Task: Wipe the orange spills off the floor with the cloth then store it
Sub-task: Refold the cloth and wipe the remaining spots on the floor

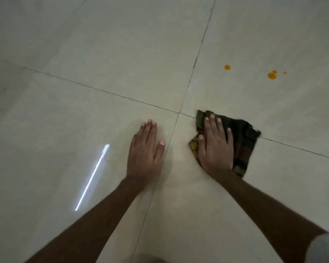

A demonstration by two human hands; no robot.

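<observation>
Right hand: we are finding the right hand (215, 147) lying flat, fingers straight and slightly spread, pressing down on the dark checked fabric cloth (243, 141); nothing is curling round it.
Left hand: we are finding the left hand (144, 150) flat on the glossy pale tiled floor (84, 101), just beside the pressing hand, holding nothing; we are judging it a brace.
Cloth position: it is lying under the right palm and spreading out past the little-finger side, straddling a dark grout line (292, 147).
Spills: a round orange drop (227, 67) is sitting well ahead of the pressing fingertips; a cluster of orange drops (272, 75) is sitting ahead and further to the little-finger side. Both are lying apart from the cloth.
Step in hand: we are judging the wiping underway, with these drops not yet reached.
Next move: we are expecting a forward slide under steady palm pressure, then a sweep toward the cluster.
Storage: no storing place is showing.
Other: a bright streak of reflected light (92, 177) is lying beyond the left hand.
</observation>
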